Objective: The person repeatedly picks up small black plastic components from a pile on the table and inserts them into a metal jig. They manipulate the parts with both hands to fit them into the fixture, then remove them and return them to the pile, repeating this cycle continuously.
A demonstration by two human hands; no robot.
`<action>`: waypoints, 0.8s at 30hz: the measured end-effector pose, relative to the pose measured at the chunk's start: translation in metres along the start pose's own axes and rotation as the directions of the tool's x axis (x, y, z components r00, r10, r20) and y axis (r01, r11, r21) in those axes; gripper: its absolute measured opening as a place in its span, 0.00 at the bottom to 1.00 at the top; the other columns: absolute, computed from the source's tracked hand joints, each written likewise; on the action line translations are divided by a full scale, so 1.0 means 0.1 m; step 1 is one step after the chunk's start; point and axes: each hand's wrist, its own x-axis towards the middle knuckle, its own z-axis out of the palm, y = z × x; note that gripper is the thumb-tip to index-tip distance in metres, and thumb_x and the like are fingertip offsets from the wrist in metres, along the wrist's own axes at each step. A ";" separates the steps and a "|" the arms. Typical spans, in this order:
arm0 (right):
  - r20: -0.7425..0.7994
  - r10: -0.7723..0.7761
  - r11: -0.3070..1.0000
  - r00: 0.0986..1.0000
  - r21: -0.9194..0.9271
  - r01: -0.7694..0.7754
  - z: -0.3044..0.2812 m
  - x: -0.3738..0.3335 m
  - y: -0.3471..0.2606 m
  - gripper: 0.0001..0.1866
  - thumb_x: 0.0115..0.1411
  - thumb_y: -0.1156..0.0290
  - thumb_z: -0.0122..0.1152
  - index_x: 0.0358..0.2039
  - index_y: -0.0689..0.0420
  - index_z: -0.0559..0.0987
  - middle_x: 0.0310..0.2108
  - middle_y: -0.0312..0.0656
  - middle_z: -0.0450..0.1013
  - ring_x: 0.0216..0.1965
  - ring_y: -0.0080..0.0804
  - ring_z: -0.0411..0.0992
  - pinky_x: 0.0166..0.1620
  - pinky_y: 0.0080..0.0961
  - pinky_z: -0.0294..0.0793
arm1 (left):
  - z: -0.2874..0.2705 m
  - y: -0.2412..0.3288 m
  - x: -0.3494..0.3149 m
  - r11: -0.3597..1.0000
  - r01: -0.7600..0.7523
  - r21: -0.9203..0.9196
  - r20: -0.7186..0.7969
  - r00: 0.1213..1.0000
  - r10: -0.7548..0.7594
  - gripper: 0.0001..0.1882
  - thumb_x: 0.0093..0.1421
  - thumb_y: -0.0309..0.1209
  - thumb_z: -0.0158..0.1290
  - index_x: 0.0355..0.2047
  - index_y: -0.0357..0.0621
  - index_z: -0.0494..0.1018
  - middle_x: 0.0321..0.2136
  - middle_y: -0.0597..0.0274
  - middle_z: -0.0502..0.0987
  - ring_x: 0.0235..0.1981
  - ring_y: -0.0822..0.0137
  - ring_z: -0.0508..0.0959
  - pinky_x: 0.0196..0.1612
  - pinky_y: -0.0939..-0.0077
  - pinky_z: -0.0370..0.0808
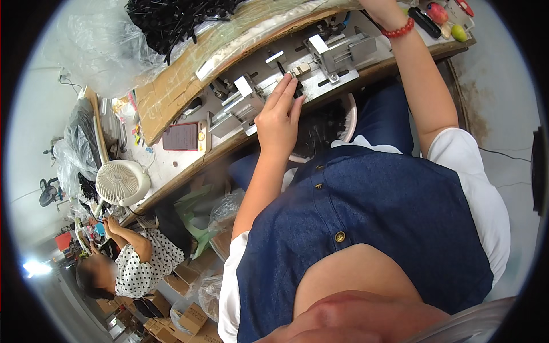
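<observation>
My left hand (pixel 277 117) reaches over a metal clamping fixture (pixel 297 71) on the bench. Its fingers and thumb close around a slim black plastic piece (pixel 299 90), which lies across the middle of the fixture beside a small brass-coloured block (pixel 301 69). Part of the piece is hidden under the fingertips. Silver blocks with rods flank this spot: one on the left (pixel 243 103), another on the right (pixel 326 54). My right hand (pixel 380 7), with a red bead bracelet at the wrist, is at the top edge beyond the right block. Its fingers are cut off by the picture.
A heap of black plastic parts (pixel 171 23) rests on cardboard (pixel 171 94) behind the fixture. Left along the bench are a phone (pixel 182 137) and a white fan (pixel 122 182). A tub of black pieces (pixel 349 117) sits below the edge. Another person (pixel 146 254) works at far left.
</observation>
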 end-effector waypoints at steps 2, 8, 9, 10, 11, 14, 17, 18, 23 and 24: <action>0.058 -0.058 0.997 0.997 -0.038 0.061 0.07 -0.21 -0.20 0.10 0.70 0.73 0.58 0.49 0.61 0.77 0.40 0.33 0.75 0.36 0.18 0.73 0.39 0.19 0.74 | -0.13 0.11 0.05 0.994 0.086 -0.074 0.084 0.993 -0.079 0.19 0.59 0.30 0.66 0.51 0.51 0.82 0.54 0.58 0.81 0.36 0.59 0.86 0.39 0.71 0.83; 0.178 -0.106 0.993 0.978 0.076 0.094 0.43 -1.07 -0.33 0.10 0.65 0.66 0.64 0.45 0.54 0.81 0.40 0.41 0.79 0.46 0.41 0.76 0.50 0.36 0.74 | -0.51 -0.19 0.81 0.971 -0.222 0.087 -0.177 0.956 0.234 0.18 0.59 0.21 0.57 0.50 0.51 0.81 0.45 0.55 0.81 0.43 0.53 0.82 0.45 0.63 0.81; 0.286 -0.164 0.970 0.944 -0.125 0.207 0.43 -1.22 -0.30 0.09 0.64 0.71 0.64 0.45 0.56 0.81 0.41 0.42 0.79 0.45 0.43 0.76 0.50 0.36 0.75 | -0.55 -0.26 1.03 0.953 -0.237 0.191 -0.165 0.949 0.269 0.18 0.59 0.20 0.55 0.48 0.51 0.81 0.44 0.55 0.81 0.44 0.52 0.81 0.47 0.61 0.79; 0.404 -0.197 0.893 0.893 -0.302 0.333 0.41 -1.31 -0.28 0.09 0.64 0.75 0.63 0.45 0.57 0.81 0.42 0.43 0.79 0.44 0.45 0.75 0.50 0.35 0.75 | -0.62 -0.32 1.26 0.922 -0.248 0.298 -0.151 0.941 0.302 0.18 0.59 0.18 0.53 0.47 0.51 0.82 0.43 0.54 0.81 0.45 0.52 0.80 0.49 0.60 0.77; 0.460 -0.266 0.864 0.847 -0.277 0.421 0.46 -1.36 -0.24 0.12 0.61 0.74 0.67 0.46 0.57 0.81 0.45 0.44 0.78 0.47 0.45 0.73 0.52 0.37 0.75 | -0.65 -0.46 1.46 0.897 -0.266 0.354 -0.140 0.933 0.332 0.20 0.59 0.20 0.52 0.50 0.52 0.81 0.45 0.53 0.81 0.47 0.50 0.79 0.52 0.59 0.75; 0.490 -0.286 0.776 0.823 -0.385 0.499 0.60 -1.51 -0.15 0.09 0.62 0.70 0.66 0.42 0.57 0.80 0.49 0.41 0.75 0.51 0.41 0.71 0.54 0.35 0.76 | -0.66 -0.80 1.90 0.856 -0.268 0.443 -0.061 0.943 0.326 0.19 0.60 0.26 0.54 0.52 0.48 0.79 0.48 0.51 0.80 0.53 0.46 0.76 0.57 0.55 0.73; 0.554 -0.279 0.698 0.784 -0.444 0.562 0.69 -1.55 0.00 0.10 0.58 0.73 0.62 0.41 0.57 0.79 0.51 0.40 0.74 0.53 0.40 0.70 0.54 0.32 0.76 | -0.66 -1.15 2.17 0.871 -0.276 0.406 0.034 0.957 0.288 0.18 0.60 0.29 0.56 0.52 0.45 0.80 0.50 0.51 0.79 0.55 0.46 0.76 0.57 0.55 0.73; 0.578 -0.292 0.668 0.762 -0.447 0.595 0.73 -1.54 0.03 0.10 0.57 0.74 0.61 0.41 0.58 0.79 0.51 0.40 0.74 0.53 0.39 0.70 0.54 0.31 0.76 | -0.72 -1.28 2.23 0.879 -0.274 0.389 0.062 0.960 0.272 0.18 0.60 0.29 0.56 0.51 0.45 0.80 0.51 0.52 0.79 0.55 0.46 0.76 0.57 0.55 0.74; 0.585 -0.299 0.619 0.754 -0.482 0.620 0.73 -1.54 0.13 0.12 0.56 0.73 0.62 0.42 0.58 0.80 0.54 0.41 0.75 0.51 0.41 0.70 0.53 0.34 0.76 | -0.62 -1.37 2.41 0.882 -0.292 0.370 0.222 0.950 0.221 0.25 0.59 0.28 0.54 0.59 0.55 0.75 0.52 0.50 0.79 0.54 0.46 0.77 0.58 0.56 0.74; 0.583 -0.292 0.618 0.758 -0.489 0.615 0.72 -1.56 0.14 0.12 0.56 0.73 0.63 0.42 0.59 0.80 0.54 0.41 0.74 0.50 0.41 0.71 0.53 0.34 0.76 | -0.56 -1.33 2.35 0.886 -0.296 0.357 0.190 0.951 0.242 0.22 0.59 0.26 0.55 0.56 0.54 0.77 0.49 0.52 0.80 0.51 0.46 0.79 0.55 0.54 0.75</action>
